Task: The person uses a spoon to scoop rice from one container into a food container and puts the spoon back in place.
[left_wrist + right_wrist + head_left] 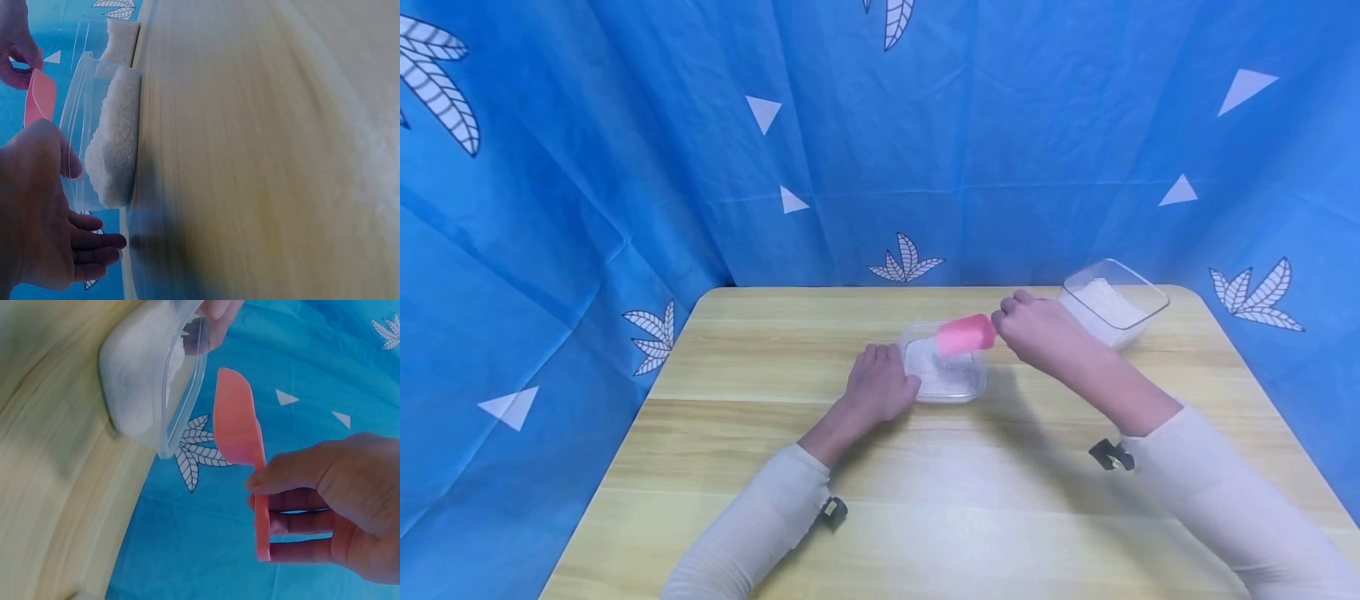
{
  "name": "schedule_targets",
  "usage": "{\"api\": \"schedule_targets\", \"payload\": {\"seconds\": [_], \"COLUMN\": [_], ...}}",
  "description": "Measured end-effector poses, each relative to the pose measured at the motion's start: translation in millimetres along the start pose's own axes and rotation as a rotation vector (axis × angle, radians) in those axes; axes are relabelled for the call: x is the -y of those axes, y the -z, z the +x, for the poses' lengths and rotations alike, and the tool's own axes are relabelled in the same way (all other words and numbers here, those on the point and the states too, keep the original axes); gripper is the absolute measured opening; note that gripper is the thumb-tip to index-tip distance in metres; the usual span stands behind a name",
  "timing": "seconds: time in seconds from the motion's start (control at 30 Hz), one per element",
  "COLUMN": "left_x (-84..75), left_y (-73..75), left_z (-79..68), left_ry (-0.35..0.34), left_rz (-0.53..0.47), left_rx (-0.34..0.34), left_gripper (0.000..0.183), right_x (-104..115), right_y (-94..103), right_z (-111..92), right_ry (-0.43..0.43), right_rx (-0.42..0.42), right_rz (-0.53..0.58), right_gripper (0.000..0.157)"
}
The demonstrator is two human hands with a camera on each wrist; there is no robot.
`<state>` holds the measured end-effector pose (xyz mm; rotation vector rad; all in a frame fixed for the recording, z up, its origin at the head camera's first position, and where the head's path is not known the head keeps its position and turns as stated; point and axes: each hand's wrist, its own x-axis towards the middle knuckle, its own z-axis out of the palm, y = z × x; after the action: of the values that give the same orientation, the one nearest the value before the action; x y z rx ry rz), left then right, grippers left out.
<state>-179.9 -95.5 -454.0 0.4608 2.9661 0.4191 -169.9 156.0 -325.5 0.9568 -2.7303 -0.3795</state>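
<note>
So the left hand [883, 383] sits at the left side of a low, see-through rectangular tub [955, 399] partly filled with white grains [934, 371] (rice by the look of it, can't swear to that). My guess on why: a hand at that corner would keep a light tub from skating around on the pale wood-grain worktop [715, 450]. Its fingers [100, 240] are loose and fairly straight, with a wide gap between them and the thumb. The thumb lies at the tub's wall, so that's more of a steadying touch than a real grab.

The right hand [1037, 329] is the one doing the gripping: thumb on one side of the handle of a pink plastic scoop [966, 335], fingers [303, 522] on the other, clamped on it with no gap to spare. The scoop's bowl is up above the tub's far right part, tilted, and I reckon it's held there so anything leaving it lands inside the walls. Can't tell if it's carrying any grains.

A taller see-through square container [1123, 335], also with white stuff in it, stands at the far right of the worktop, past the right hand, probably parked there to be within easy reach.
</note>
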Motion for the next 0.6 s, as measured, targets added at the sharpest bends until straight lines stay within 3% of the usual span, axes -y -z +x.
{"api": "schedule_targets", "payload": {"seconds": [0.37,0.6], "left_x": [-0.9,-1.3], "left_y": [-0.9,0.6], "left_z": [0.2,-0.1], "left_ry": [0.01,0.015], "left_rz": [-0.006,0.0], "left_rx": [0.004,0.008], "left_gripper": [0.051,0.05], "right_x": [-14.8,-25.6], "right_y": [-3.4,-2.9], "right_z": [-8.3,-16.2], "right_ry": [0.019,-0.028], "right_rx": [-0.065,-0.093], "right_rz": [-0.023,0.003], "right_gripper": [0.018,0.02]}}
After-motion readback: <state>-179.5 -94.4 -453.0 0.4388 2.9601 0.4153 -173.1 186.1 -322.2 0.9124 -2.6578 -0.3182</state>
